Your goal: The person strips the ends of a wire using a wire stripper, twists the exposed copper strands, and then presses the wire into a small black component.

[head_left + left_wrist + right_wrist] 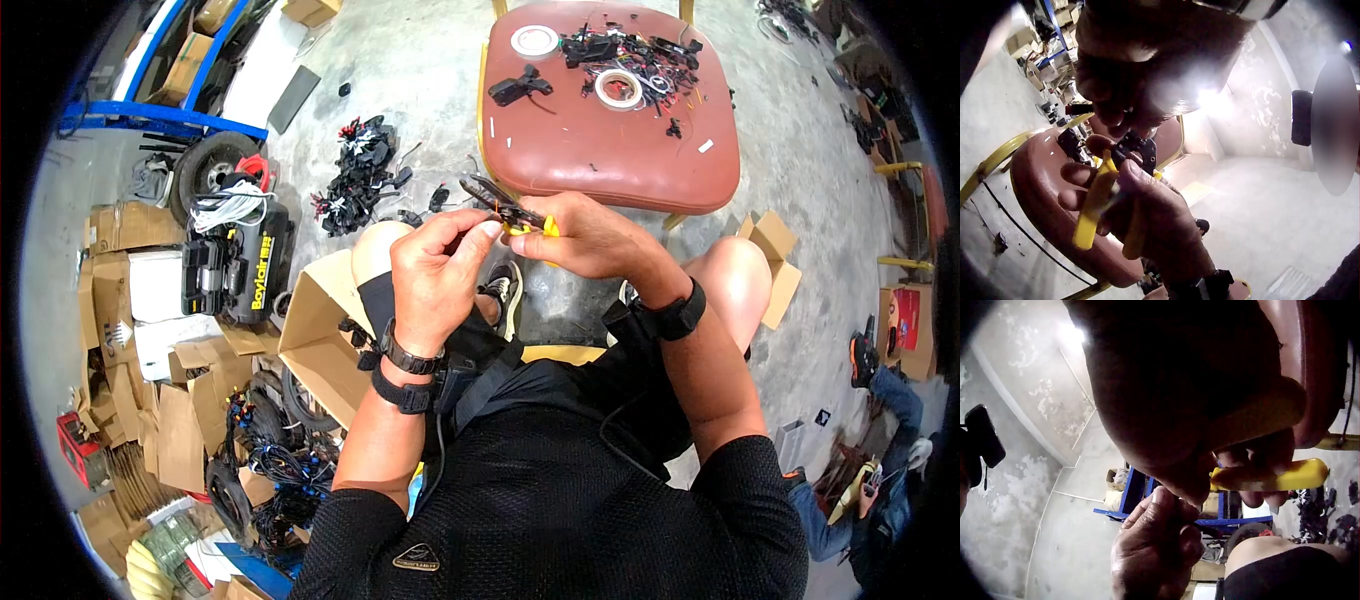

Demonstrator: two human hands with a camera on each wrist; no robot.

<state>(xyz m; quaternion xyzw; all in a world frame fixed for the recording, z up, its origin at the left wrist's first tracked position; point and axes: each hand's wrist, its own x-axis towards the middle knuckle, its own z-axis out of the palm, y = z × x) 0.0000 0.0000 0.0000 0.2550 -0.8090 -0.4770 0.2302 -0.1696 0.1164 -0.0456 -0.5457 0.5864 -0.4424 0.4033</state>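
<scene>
My right hand [590, 235] grips black-headed pliers with yellow handles [1094, 206], the fingers wrapped about the handles. Just left of it, the thumb and forefinger of my left hand [435, 265] pinch a small piece right at the pliers' head; I cannot tell what kind of piece it is, since the fingertips cover most of it. In the right wrist view one yellow handle [1279, 477] shows below the dark right hand, and the left hand's fingertips meet near it. Both hands are held over the lap, in front of the red-brown padded seat [600, 165].
Black connectors, wire scraps and tape rolls [619, 90] lie on the seat. A pile of black parts [358, 170] is on the floor, with an open cardboard box [320, 330] by the left knee. Another person [885, 490] sits at the far right.
</scene>
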